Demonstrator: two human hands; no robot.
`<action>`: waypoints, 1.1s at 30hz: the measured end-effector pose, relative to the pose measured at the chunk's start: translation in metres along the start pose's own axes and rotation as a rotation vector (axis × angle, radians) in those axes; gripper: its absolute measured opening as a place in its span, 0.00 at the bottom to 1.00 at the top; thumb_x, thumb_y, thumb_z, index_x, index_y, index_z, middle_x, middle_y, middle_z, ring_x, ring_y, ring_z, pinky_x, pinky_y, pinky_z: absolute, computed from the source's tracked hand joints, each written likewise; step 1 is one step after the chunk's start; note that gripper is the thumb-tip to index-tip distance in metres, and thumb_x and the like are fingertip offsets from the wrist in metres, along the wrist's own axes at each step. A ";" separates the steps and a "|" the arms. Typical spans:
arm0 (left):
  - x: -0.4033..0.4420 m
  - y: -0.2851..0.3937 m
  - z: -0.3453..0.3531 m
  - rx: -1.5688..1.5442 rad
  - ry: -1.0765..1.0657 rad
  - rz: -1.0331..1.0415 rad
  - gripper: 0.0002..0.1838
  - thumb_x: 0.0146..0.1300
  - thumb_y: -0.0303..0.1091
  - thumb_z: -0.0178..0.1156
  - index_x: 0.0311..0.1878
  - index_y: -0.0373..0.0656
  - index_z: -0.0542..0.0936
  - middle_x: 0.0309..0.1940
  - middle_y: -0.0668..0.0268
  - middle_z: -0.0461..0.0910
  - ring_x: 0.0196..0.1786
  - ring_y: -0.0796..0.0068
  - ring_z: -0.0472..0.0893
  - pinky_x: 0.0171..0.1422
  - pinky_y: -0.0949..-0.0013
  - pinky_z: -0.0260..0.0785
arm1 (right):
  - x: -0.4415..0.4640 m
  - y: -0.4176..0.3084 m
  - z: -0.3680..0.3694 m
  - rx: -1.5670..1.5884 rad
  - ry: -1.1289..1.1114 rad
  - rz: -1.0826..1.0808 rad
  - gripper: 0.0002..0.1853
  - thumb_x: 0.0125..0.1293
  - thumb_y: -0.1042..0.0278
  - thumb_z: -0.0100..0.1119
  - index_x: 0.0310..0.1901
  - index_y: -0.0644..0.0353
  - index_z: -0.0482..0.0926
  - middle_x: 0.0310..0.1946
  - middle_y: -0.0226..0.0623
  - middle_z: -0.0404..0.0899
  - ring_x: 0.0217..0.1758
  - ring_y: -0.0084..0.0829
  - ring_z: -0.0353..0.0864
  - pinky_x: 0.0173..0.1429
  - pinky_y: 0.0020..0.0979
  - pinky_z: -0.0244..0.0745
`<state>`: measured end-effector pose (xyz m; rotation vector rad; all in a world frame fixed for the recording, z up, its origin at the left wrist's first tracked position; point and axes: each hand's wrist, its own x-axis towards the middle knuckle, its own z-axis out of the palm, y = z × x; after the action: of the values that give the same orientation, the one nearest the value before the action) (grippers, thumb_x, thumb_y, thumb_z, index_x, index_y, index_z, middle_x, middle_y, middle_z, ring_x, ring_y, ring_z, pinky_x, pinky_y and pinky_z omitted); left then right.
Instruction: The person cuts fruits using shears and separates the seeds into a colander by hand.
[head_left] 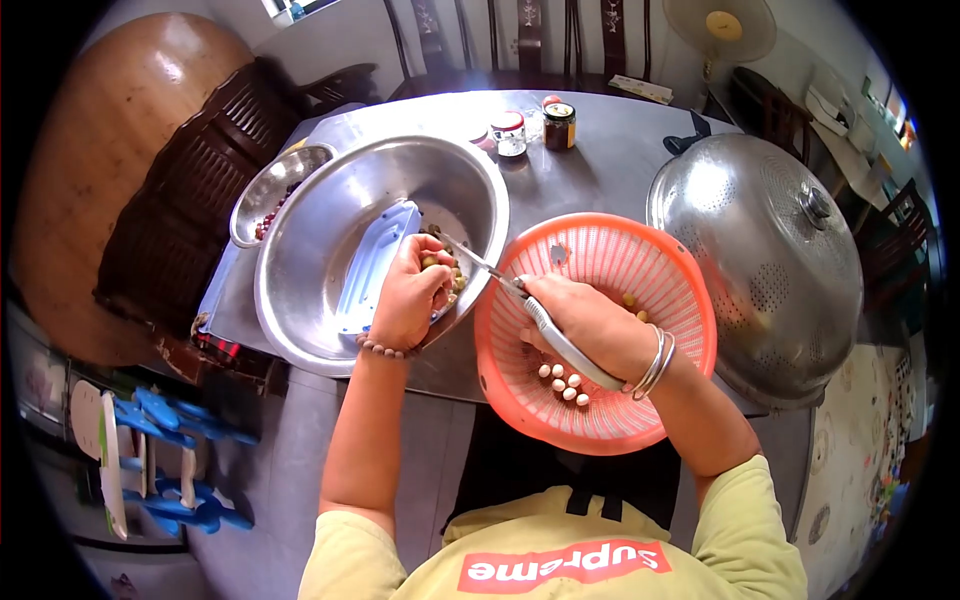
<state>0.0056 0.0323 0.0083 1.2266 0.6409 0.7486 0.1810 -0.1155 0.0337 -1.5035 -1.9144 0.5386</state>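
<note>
My left hand (412, 292) is closed over the right side of a large steel basin (300, 290), its fingers pinching something small and greenish. Scissors with grey handles (565, 345) are gripped in my right hand (590, 325), their blades pointing left to my left fingertips. Small green-brown pieces (458, 275) lie in the basin beside a blue-white plastic tray (378, 262). Under my right hand is an orange-red colander (505, 410) with several white round pieces (568, 393) and a few yellow-green ones (629, 299).
A smaller steel bowl (252, 205) with red items stands left of the basin. Two jars (559, 128) are at the back of the grey table (620, 150). A large perforated steel lid (760, 250) lies at the right. Wooden chairs (190, 190) and a fan (722, 28) surround the table.
</note>
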 end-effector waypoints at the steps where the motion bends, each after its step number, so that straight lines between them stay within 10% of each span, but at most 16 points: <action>1: -0.001 0.002 0.001 -0.024 0.010 -0.025 0.15 0.54 0.17 0.46 0.46 0.40 0.64 0.37 0.62 0.70 0.26 0.83 0.69 0.22 0.81 0.59 | 0.001 0.000 0.000 -0.003 -0.001 -0.004 0.08 0.58 0.73 0.49 0.39 0.66 0.68 0.32 0.52 0.70 0.36 0.49 0.74 0.43 0.41 0.71; 17: -0.002 0.001 0.004 -0.133 0.042 0.109 0.08 0.68 0.35 0.50 0.41 0.40 0.69 0.28 0.69 0.73 0.24 0.86 0.69 0.21 0.83 0.58 | 0.005 0.011 0.013 -0.061 0.010 0.009 0.08 0.59 0.73 0.47 0.39 0.66 0.67 0.32 0.51 0.71 0.38 0.50 0.73 0.43 0.43 0.69; 33: 0.002 -0.001 -0.005 -0.349 -0.023 0.075 0.07 0.63 0.28 0.55 0.43 0.37 0.75 0.32 0.67 0.77 0.26 0.86 0.70 0.22 0.84 0.59 | 0.005 0.007 0.023 -0.181 0.155 -0.019 0.14 0.58 0.77 0.46 0.47 0.70 0.67 0.35 0.53 0.71 0.36 0.51 0.75 0.38 0.43 0.73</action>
<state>0.0031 0.0370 0.0065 0.9400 0.4244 0.8676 0.1695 -0.1070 0.0141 -1.5888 -1.8948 0.2382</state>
